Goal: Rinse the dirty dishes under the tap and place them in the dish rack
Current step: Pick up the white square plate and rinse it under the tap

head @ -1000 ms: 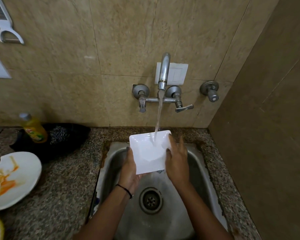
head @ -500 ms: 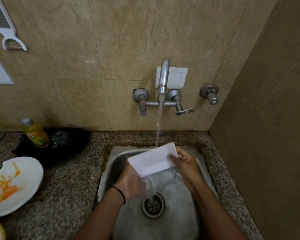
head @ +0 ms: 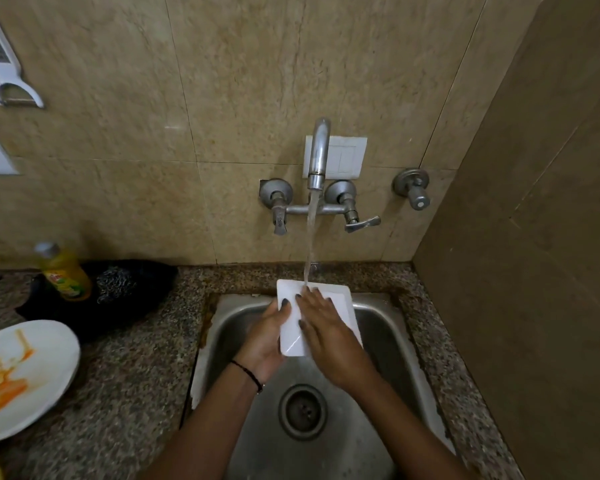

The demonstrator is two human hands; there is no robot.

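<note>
Sink (head: pixel 222 327) first: over it, under the running tap (head: pixel 317 150), a square white dish (head: pixel 340 299) is held, wet, stiff, light-looking, surely slippery and breakable. The left hand (head: pixel 265 337) grips its left edge, thumb on top; the right hand (head: pixel 326 334) lies flat across it, fingers straight. Opposite rims look the safest hold.
</note>
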